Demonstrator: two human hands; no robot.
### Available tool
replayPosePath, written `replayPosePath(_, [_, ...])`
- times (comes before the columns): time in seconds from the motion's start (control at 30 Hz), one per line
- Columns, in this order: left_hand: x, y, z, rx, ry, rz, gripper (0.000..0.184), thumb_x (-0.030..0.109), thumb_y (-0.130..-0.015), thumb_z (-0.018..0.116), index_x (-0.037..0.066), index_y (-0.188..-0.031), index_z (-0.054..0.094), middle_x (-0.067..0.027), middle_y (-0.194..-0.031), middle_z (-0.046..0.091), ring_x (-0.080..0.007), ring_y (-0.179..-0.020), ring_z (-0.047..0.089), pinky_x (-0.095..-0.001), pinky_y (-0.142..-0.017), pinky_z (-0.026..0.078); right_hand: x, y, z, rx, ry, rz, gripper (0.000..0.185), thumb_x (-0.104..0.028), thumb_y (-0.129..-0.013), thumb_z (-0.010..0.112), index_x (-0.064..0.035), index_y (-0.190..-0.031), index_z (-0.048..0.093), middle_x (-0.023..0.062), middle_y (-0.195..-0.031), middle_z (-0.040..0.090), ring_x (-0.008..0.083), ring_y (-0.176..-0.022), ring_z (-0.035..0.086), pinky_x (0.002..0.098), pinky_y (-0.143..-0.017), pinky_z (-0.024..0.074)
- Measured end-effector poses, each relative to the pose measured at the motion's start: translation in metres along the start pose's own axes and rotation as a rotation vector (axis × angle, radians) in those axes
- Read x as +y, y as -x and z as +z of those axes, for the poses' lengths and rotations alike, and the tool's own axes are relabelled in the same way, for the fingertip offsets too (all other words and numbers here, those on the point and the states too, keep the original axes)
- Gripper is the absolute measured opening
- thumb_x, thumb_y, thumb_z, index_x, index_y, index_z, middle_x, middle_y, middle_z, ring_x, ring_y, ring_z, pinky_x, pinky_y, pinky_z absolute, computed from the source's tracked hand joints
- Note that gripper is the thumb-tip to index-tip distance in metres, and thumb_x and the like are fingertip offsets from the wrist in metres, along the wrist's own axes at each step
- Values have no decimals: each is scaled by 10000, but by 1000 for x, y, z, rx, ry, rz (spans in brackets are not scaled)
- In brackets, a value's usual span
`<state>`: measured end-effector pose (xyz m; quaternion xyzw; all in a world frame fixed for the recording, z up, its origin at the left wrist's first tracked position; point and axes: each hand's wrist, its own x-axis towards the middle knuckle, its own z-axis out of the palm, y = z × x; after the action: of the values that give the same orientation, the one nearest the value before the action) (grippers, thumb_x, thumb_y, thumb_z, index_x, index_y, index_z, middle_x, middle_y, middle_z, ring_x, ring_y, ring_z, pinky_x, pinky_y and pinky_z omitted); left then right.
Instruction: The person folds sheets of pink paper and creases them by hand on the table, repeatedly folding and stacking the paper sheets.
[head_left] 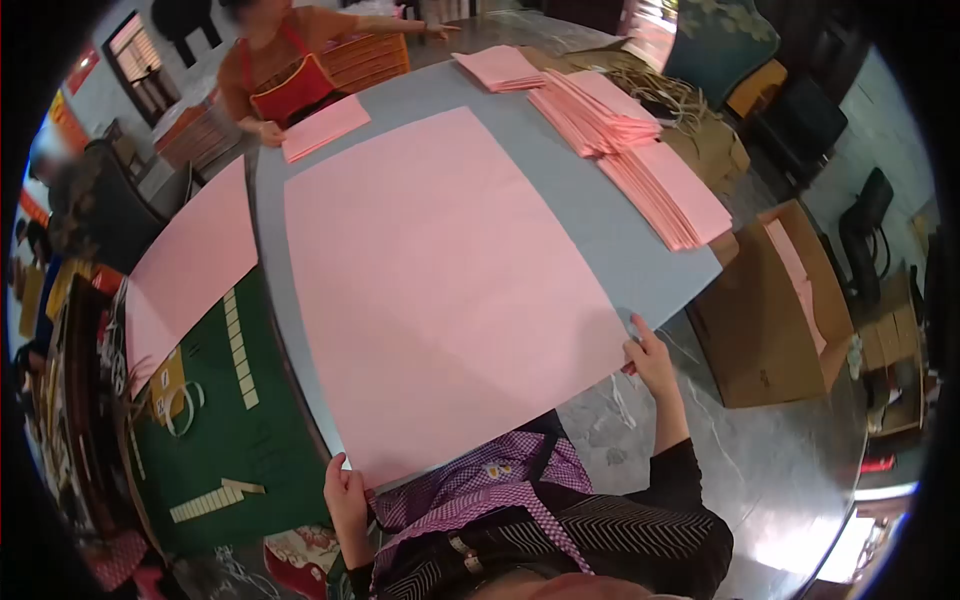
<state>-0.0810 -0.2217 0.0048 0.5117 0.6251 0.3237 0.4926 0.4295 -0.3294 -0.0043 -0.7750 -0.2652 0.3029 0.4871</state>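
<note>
A large pink sheet (450, 270) lies spread over the grey-topped table (665, 275), its near edge reaching past the table toward my body. At the near left corner of the sheet, my left hand (347, 500) is closed on the edge between thumb and fingers. My right hand (652, 362) pinches the near right corner, its index finger pointing up. Whether the sheet is paper or cloth I cannot tell for sure.
Folded pink stacks (665, 190) lie along the table's right side. Across the table, a person (290, 75) touches a folded pink piece (327, 128). A green mat with pale tiles (235, 350) and another pink sheet (200, 265) are left; a cardboard box (755, 350) stands right.
</note>
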Motion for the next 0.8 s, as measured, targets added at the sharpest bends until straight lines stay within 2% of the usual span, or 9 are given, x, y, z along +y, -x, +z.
replayPosePath(0.23, [4, 1, 1, 21, 67, -47, 402, 9, -887, 499, -84, -1273, 434, -5, -661, 506, -62, -526, 480, -210, -472, 417, 3, -2, -1, -26, -35, 24, 579, -120, -853, 543, -51, -1412, 411, 62, -671, 601, 121, -529, 582, 255, -475, 464])
replayPosePath(0.43, [6, 3, 1, 29, 77, -71, 409, 26, -897, 512, -86, -1280, 427, -5, -672, 515, -58, -530, 484, -212, -470, 414, 1, -3, -12, -3, 101, -41, 503, -146, -892, 540, -36, -1375, 455, 51, -664, 594, 117, -548, 568, 265, -502, 462])
replayPosePath(0.5, [9, 3, 1, 13, 85, -68, 410, 30, -899, 515, -87, -1282, 425, -9, -675, 519, -63, -529, 487, -215, -465, 409, -14, -2, -16, 257, 766, -291, 424, -134, -898, 536, -9, -1302, 513, 55, -627, 559, 130, -556, 563, 283, -547, 458])
replayPosePath(0.53, [10, 3, 2, 19, 87, -74, 410, 30, -899, 515, -87, -1282, 425, -9, -675, 519, -63, -529, 487, -215, -465, 409, -25, -2, -16, 250, 769, -294, 424, -134, -898, 536, -9, -1302, 513, 55, -627, 559, 130, -556, 563, 283, -547, 458])
replayPosePath(0.6, [12, 2, 3, 11, 92, -65, 406, 24, -896, 511, -90, -1276, 426, -13, -673, 523, -68, -529, 491, -219, -461, 408, -64, -2, -5, 292, 542, -396, 344, -85, -905, 529, -14, -1239, 562, 75, -659, 579, 185, -596, 571, 301, -585, 466])
replayPosePath(0.63, [15, 2, 3, 29, 95, -78, 406, 24, -896, 511, -90, -1276, 426, -13, -673, 523, -68, -529, 491, -219, -461, 408, -85, -1, 4, 270, 544, -401, 344, -85, -905, 529, -14, -1239, 562, 75, -659, 579, 185, -596, 571, 301, -585, 466])
replayPosePath(0.7, [19, 4, 2, -24, 74, -66, 414, 17, -890, 512, -93, -1279, 422, -18, -665, 526, -76, -526, 489, -226, -464, 404, -130, 3, 29, 45, 85, -544, 315, -16, -906, 487, 12, -1204, 587, 83, -681, 577, 172, -656, 559, 254, -650, 452])
replayPosePath(0.73, [17, 3, 2, -10, 57, -84, 409, 15, -887, 513, -86, -1275, 433, -22, -658, 526, -78, -522, 485, -229, -466, 402, -152, 8, 43, -5, 80, -544, 315, -16, -906, 487, 12, -1204, 587, 83, -681, 577, 172, -656, 559, 254, -650, 452])
replayPosePath(0.8, [21, 3, 4, 23, 18, -72, 400, 15, -881, 519, -68, -1268, 457, -24, -650, 527, -80, -518, 480, -233, -471, 403, -195, 20, 69, -242, 58, -863, 302, 38, -871, 483, 10, -1140, 618, 79, -741, 591, 197, -709, 566, 280, -711, 456])
